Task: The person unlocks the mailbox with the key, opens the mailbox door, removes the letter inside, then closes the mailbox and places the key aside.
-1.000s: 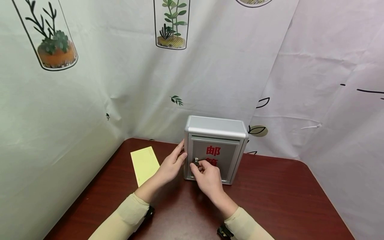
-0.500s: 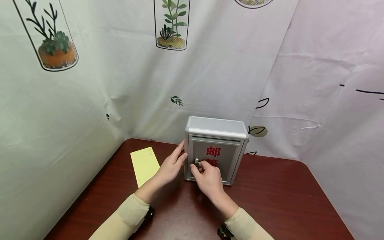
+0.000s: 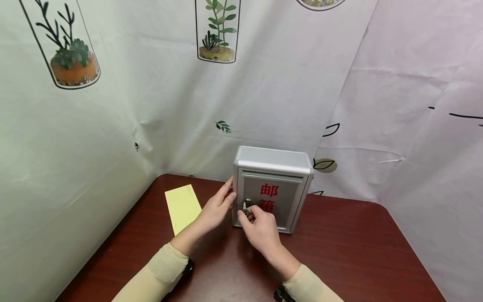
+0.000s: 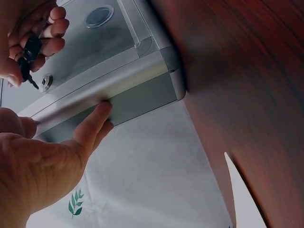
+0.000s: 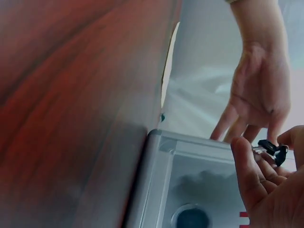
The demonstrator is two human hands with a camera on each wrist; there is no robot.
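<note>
Silver mailbox (image 3: 272,188) stands upright on the red-brown table (image 3: 339,251). Left hand (image 3: 216,205) rests straight fingers against the mailbox's left side; right hand (image 3: 260,226) pinches a key (image 4: 27,66) at the front lock (image 4: 45,81).

The head view looks forward and down from above the dark red-brown wooden bench (image 3: 339,251), taking in the whole silver metal mailbox with red characters (image 3: 272,188) and both forearms. The left wrist view sits very close beside the mailbox (image 4: 109,85), looking along its side edge. The right wrist view, equally near, looks across the box's front (image 5: 199,180). All three share the mailbox's lock-side corner.
</note>
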